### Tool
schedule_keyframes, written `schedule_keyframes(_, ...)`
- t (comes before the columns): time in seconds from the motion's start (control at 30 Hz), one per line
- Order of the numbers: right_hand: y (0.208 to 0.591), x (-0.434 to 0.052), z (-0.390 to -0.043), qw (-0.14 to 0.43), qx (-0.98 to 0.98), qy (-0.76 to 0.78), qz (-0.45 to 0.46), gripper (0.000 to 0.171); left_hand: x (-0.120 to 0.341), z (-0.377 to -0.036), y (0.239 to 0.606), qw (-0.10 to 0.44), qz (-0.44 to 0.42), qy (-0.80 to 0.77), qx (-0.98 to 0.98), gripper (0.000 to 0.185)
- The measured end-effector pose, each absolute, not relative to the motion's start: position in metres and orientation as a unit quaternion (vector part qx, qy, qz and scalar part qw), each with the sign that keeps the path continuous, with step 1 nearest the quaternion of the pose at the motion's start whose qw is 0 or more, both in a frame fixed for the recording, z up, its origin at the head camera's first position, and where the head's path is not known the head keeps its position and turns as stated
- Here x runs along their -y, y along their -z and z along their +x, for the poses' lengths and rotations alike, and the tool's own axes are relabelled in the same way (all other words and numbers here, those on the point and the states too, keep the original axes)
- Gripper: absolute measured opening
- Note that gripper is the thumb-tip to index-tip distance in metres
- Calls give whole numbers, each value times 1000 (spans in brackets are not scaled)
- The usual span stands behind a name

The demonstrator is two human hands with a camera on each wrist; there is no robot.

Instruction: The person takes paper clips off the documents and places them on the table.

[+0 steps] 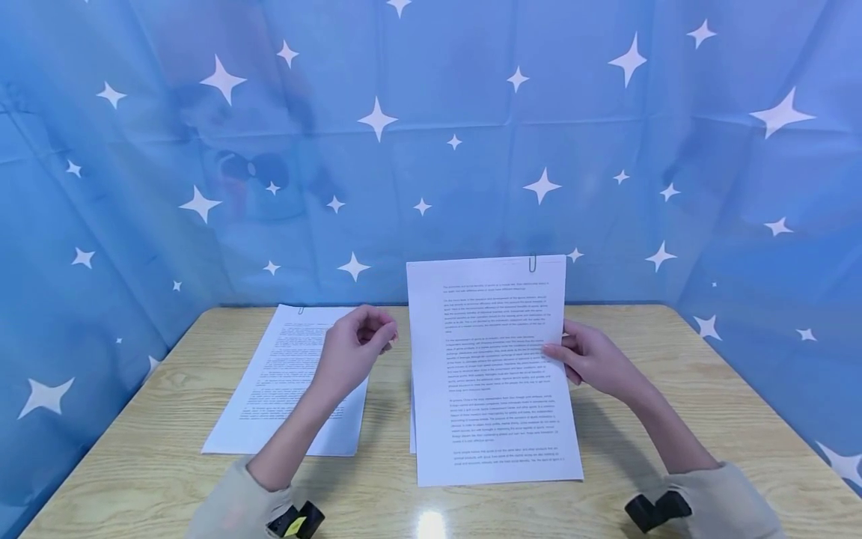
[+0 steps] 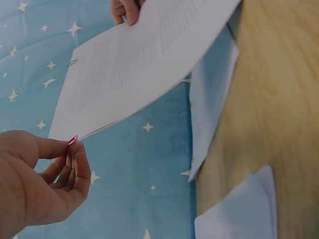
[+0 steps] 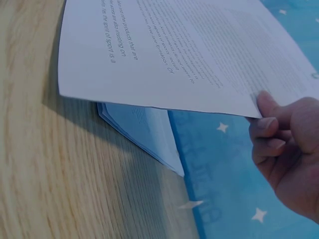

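My right hand (image 1: 584, 358) pinches the right edge of a printed paper set (image 1: 494, 367), lifted and tilted up off the table; the same sheets show as paper (image 3: 189, 55) in the right wrist view and paper (image 2: 134, 64) in the left wrist view. A paper clip (image 1: 533, 263) sits on its top edge. My left hand (image 1: 357, 346) hovers left of the sheets with fingers curled, pinching a small red paper clip (image 2: 73, 140) between thumb and fingertip. More sheets (image 3: 144, 129) lie flat under the lifted set.
Another printed stack (image 1: 292, 378) lies on the wooden table (image 1: 135, 464) at the left, under my left forearm. A blue star-patterned cloth (image 1: 431, 150) walls in the back and both sides.
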State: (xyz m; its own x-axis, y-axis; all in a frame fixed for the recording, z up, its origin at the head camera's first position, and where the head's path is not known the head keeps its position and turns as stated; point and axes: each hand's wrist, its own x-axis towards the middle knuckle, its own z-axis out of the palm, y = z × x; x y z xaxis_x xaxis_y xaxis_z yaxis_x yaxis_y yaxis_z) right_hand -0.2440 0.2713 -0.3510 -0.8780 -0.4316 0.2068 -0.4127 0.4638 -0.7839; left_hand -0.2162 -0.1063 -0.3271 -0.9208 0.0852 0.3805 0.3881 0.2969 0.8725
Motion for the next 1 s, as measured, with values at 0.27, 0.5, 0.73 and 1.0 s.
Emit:
schedule_keyframes(0.27,352,-271,-244,13,-855,457,-246,34,111,-212,346,84,-133,540,827,3)
schedule_keyframes(0.5,354,-271,-245,15,-853,458,-251,35,114,-211,357,55,-139,515,844,5)
schedule_keyframes(0.73,355,-272,-247,21,-852,460,-252,36,117,-211,368,5,-158,496,854,5)
schedule_keyframes(1.0,355,-270,-247,24,-853,456,-253,36,118,-208,377,-19,-171,478,861,5)
